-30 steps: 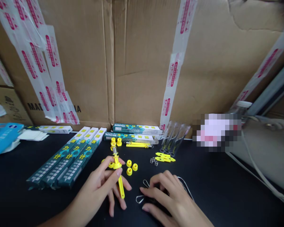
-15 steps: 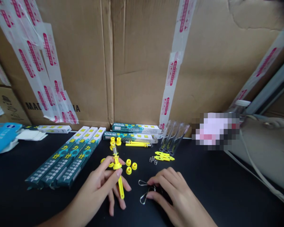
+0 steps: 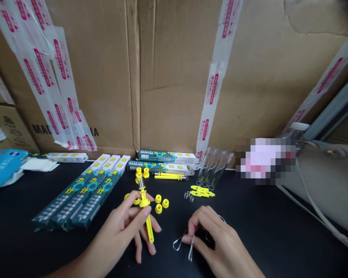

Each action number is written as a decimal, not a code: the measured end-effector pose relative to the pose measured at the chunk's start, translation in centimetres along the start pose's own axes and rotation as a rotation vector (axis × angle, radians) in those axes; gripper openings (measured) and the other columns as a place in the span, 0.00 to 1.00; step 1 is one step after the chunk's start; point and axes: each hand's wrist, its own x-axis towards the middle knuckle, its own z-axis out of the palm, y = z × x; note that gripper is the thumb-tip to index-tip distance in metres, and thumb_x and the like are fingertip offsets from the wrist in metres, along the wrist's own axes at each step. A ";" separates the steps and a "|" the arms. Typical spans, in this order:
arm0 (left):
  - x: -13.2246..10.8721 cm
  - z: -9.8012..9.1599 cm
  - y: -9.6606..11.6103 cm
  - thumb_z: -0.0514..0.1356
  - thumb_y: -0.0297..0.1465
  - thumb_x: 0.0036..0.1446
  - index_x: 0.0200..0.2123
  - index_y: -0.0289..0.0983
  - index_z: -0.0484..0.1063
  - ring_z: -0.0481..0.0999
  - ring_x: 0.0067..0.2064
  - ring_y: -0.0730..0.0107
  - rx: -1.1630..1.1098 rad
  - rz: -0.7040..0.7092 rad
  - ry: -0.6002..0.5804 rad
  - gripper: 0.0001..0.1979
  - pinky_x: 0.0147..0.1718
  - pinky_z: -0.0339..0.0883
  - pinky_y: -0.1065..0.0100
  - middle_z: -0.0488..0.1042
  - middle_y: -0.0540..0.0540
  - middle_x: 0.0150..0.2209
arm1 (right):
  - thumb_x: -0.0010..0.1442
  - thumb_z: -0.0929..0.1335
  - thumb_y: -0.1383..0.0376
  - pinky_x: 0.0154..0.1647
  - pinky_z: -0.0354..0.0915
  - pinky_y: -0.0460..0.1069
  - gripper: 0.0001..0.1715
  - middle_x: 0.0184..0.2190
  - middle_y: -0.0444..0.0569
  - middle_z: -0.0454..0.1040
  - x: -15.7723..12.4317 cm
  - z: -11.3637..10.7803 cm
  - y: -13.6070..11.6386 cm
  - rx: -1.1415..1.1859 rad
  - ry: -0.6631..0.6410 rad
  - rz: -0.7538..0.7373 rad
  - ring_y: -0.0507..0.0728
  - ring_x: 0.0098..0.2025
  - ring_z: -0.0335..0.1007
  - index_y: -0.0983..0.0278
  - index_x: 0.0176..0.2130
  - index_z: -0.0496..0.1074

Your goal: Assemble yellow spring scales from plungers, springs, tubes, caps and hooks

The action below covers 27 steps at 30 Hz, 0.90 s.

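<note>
The left hand [image 3: 124, 227] wraps closely around a yellow plastic rod [image 3: 149, 231], held tilted above the black table [image 3: 249, 239], while the right hand [image 3: 217, 243] narrowly pinches a bent wire loop [image 3: 178, 244]

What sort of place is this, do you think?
Probably a small packing or assembly corner in a stockroom: big taped cardboard cartons stand behind a black table, which holds rows of teal product boxes and loose yellow plastic parts.
</note>
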 end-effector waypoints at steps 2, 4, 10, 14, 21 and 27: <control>0.0 0.0 0.0 0.65 0.50 0.60 0.46 0.40 0.64 0.83 0.21 0.66 0.000 -0.002 -0.004 0.23 0.11 0.69 0.81 0.81 0.51 0.27 | 0.64 0.71 0.71 0.29 0.66 0.47 0.13 0.29 0.40 0.71 -0.1 0.0 0.0 0.051 0.073 -0.026 0.54 0.29 0.71 0.58 0.31 0.66; 0.0 0.1 0.0 0.65 0.50 0.59 0.45 0.40 0.64 0.83 0.21 0.66 0.008 -0.007 -0.011 0.23 0.11 0.69 0.80 0.81 0.51 0.27 | 0.65 0.71 0.69 0.27 0.66 0.45 0.13 0.29 0.39 0.71 -0.2 -0.2 -0.1 0.090 0.137 -0.056 0.53 0.27 0.71 0.58 0.31 0.66; 0.0 0.3 0.1 0.66 0.50 0.58 0.45 0.40 0.64 0.82 0.21 0.66 0.024 -0.016 -0.003 0.24 0.11 0.68 0.80 0.81 0.51 0.26 | 0.65 0.72 0.66 0.29 0.69 0.44 0.11 0.28 0.39 0.77 -0.5 -0.6 -1.3 0.132 0.095 -0.049 0.52 0.27 0.75 0.58 0.31 0.70; 0.0 0.2 0.3 0.65 0.48 0.60 0.45 0.39 0.64 0.82 0.22 0.67 0.050 -0.025 -0.014 0.22 0.13 0.68 0.80 0.81 0.50 0.26 | 0.64 0.72 0.63 0.28 0.69 0.44 0.12 0.26 0.40 0.78 -0.5 -0.3 -1.7 0.150 0.044 0.037 0.53 0.26 0.75 0.59 0.29 0.70; -0.6 0.4 1.0 0.65 0.47 0.60 0.46 0.37 0.68 0.84 0.25 0.64 0.097 -0.076 -0.078 0.22 0.13 0.70 0.79 0.82 0.46 0.29 | 0.62 0.73 0.56 0.21 0.63 0.45 0.24 0.19 0.39 0.72 -0.9 0.3 -1.9 0.056 0.005 0.082 0.52 0.21 0.70 0.59 0.22 0.60; -0.7 0.6 1.2 0.65 0.48 0.59 0.46 0.37 0.67 0.85 0.27 0.62 0.123 -0.092 -0.081 0.23 0.13 0.71 0.79 0.83 0.46 0.29 | 0.62 0.71 0.55 0.23 0.65 0.45 0.22 0.21 0.40 0.75 -1.0 0.4 -2.4 0.217 -0.019 0.191 0.53 0.22 0.71 0.58 0.24 0.62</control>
